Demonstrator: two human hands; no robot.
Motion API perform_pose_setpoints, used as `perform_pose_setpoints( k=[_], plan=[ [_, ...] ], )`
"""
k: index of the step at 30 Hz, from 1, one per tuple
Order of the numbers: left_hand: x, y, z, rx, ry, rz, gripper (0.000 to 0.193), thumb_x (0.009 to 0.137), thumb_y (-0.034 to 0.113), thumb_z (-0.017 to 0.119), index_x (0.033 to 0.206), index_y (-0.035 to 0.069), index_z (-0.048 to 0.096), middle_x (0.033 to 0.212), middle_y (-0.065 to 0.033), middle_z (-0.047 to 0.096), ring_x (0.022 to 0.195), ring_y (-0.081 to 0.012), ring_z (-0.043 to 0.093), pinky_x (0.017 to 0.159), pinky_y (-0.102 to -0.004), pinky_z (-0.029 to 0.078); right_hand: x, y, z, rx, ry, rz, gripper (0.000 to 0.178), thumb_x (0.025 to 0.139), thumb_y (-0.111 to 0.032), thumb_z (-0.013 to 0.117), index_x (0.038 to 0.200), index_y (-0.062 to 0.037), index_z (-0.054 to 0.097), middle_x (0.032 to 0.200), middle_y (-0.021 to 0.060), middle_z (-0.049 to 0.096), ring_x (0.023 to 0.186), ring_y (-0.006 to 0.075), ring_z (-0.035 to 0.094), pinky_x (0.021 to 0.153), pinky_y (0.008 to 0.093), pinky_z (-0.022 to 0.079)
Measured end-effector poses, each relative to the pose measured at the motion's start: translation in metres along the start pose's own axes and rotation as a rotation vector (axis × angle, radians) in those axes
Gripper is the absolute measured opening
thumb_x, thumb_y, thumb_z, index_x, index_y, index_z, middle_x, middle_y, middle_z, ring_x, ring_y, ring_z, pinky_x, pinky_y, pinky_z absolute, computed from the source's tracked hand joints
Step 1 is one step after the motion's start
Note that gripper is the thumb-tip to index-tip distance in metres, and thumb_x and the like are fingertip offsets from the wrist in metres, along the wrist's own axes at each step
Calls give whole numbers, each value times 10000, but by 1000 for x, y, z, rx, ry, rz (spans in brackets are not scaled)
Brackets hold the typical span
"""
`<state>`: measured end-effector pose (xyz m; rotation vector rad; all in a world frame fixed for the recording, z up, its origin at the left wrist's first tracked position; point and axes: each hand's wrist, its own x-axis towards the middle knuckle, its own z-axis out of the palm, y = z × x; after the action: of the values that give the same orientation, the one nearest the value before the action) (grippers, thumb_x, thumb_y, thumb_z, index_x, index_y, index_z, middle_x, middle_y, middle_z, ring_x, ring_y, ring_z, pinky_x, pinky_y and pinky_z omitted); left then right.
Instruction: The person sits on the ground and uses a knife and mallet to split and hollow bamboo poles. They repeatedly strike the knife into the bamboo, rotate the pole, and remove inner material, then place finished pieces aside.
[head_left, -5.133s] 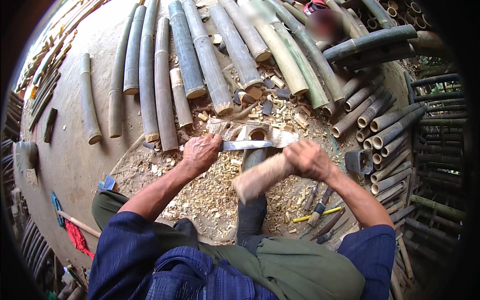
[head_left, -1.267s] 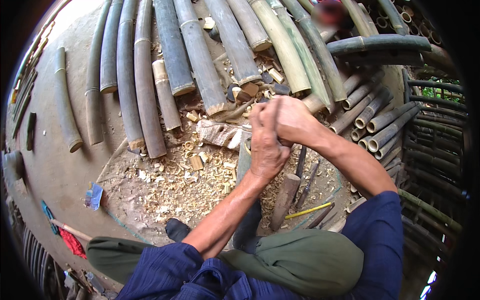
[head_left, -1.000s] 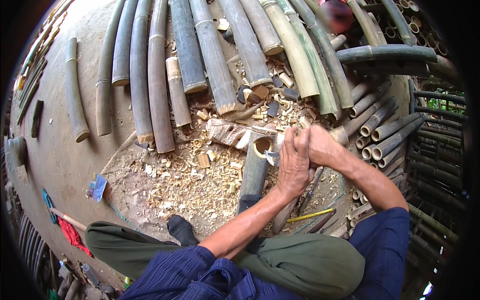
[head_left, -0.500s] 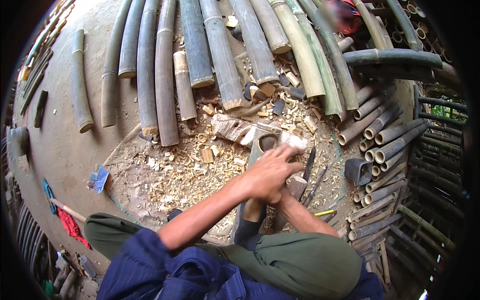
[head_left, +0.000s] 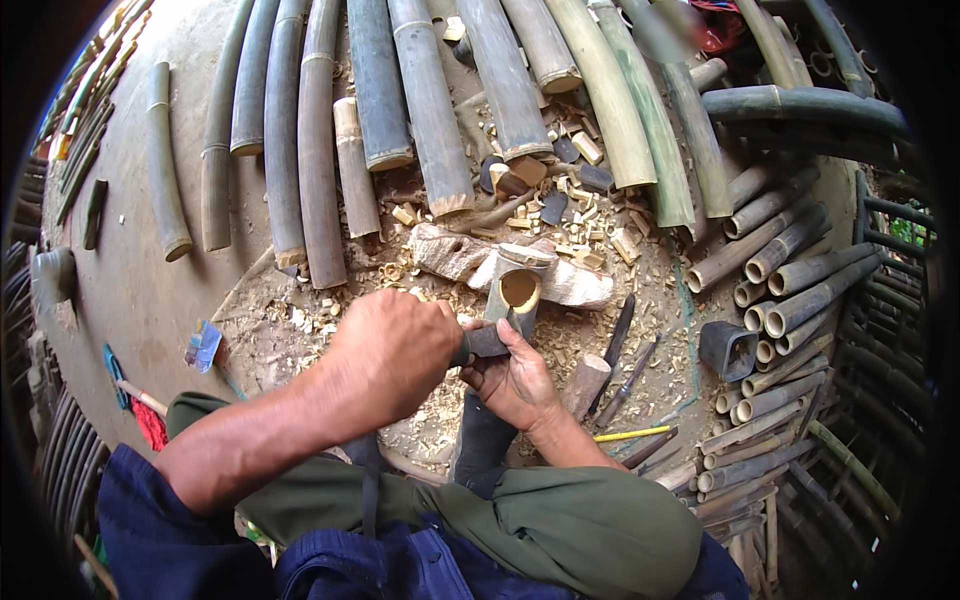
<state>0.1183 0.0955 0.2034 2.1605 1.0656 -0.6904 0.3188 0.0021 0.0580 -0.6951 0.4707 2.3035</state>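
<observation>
My left hand [head_left: 395,350] is closed in a fist round one end of a short, dark grey block-like piece [head_left: 487,340]. My right hand [head_left: 515,385] grips the other end, thumb along its top; whether it is one piece or two I cannot tell. Just beyond the fingers, a bamboo tube [head_left: 497,300] with an oval hole cut in its upper side rests against a pale pinkish rock [head_left: 440,255]. Its lower part is hidden behind my hands.
Pale wood shavings [head_left: 400,425] cover the ground around the rock. A cut wooden stub [head_left: 587,385], a long dark blade [head_left: 618,335] and a yellow strip [head_left: 632,434] lie right. Bamboo poles [head_left: 430,110] stretch across the far side; short bamboo tubes [head_left: 790,380] are stacked right.
My hands were crossed over the bamboo tube. They have parted and come nearer, left hand to the left, and now hold the dark piece between them. The tube's hole shows more fully.
</observation>
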Motion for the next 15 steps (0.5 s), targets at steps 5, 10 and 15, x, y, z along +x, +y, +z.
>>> perform_pose_setpoints(
  k=[5,10,15],
  plan=[
    [6,5,66,-377,-36,-158,258,826,101,667,1013,-56,585,795,-218,720,755,-391,744,721,-496,598,-9,-26,-5,-277,104,6,413,1109,-295,502,1194,79,654,1016,195,747,880,288,759,815,431,648],
    [49,139,159,-1180,297,-447,578,828,168,809,1192,-144,488,794,-284,693,712,-431,730,652,-520,600,-10,-104,13,-1156,362,253,365,1024,-258,551,978,66,712,823,199,748,630,263,717,559,362,617],
    [23,77,130,-794,122,-289,503,825,108,787,1179,-110,503,820,-246,714,732,-405,744,622,-494,601,-16,-70,-9,-756,278,65,363,1080,-273,531,1048,43,708,941,190,763,748,258,744,639,378,636]
  ],
)
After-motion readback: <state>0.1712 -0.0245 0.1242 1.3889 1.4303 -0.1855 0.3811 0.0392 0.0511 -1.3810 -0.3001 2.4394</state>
